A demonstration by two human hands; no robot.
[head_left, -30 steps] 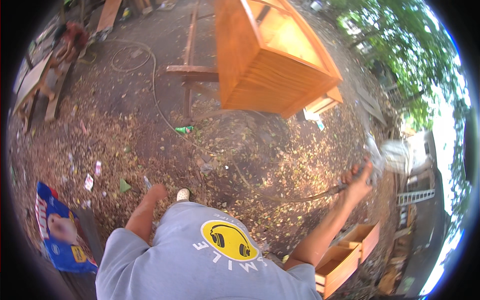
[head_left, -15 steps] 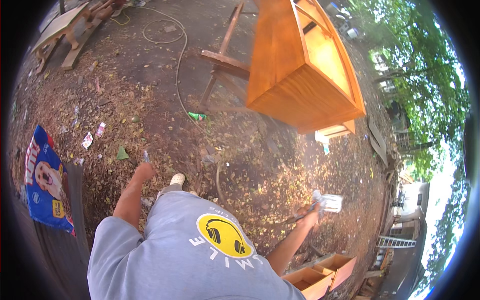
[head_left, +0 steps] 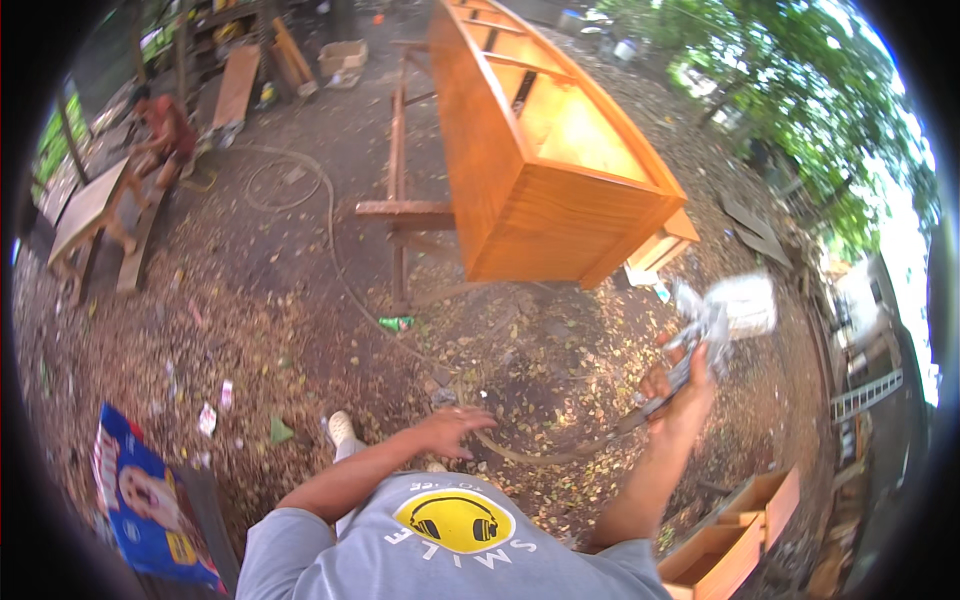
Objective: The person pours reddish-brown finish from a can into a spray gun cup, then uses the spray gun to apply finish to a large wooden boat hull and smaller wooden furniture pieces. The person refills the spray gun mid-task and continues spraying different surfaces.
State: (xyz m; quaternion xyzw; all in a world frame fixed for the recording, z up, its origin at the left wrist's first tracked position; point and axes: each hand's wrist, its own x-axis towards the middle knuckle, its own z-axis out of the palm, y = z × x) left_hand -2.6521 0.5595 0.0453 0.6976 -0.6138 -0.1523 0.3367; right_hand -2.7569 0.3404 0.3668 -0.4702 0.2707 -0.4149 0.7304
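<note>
My right hand [head_left: 685,385] is closed round the handle of a spray gun [head_left: 700,325], raised at the right. The gun is silver-grey with a pale cup, blurred at its front. A hose [head_left: 545,458] runs from its lower end across the ground. My left hand [head_left: 455,432] is held in front of my shirt, fingers stretched out, with nothing in it. Ahead of both hands, an orange-brown varnished wooden cabinet carcass [head_left: 500,190] rests on a wooden stand [head_left: 400,210], its open compartments facing up and to the right. The gun is apart from the cabinet.
Two open wooden drawers [head_left: 715,555] lie at the lower right. A blue printed bag [head_left: 150,500] is at the lower left. Leaves, a green bottle [head_left: 397,323] and litter dot the ground. A person [head_left: 168,135] sits by a low wooden table [head_left: 90,210] at far left.
My right hand has lifted the spray gun up and to the right. The left hand has swung inward, in front of my body. The view has tilted up, bringing the seated person in.
</note>
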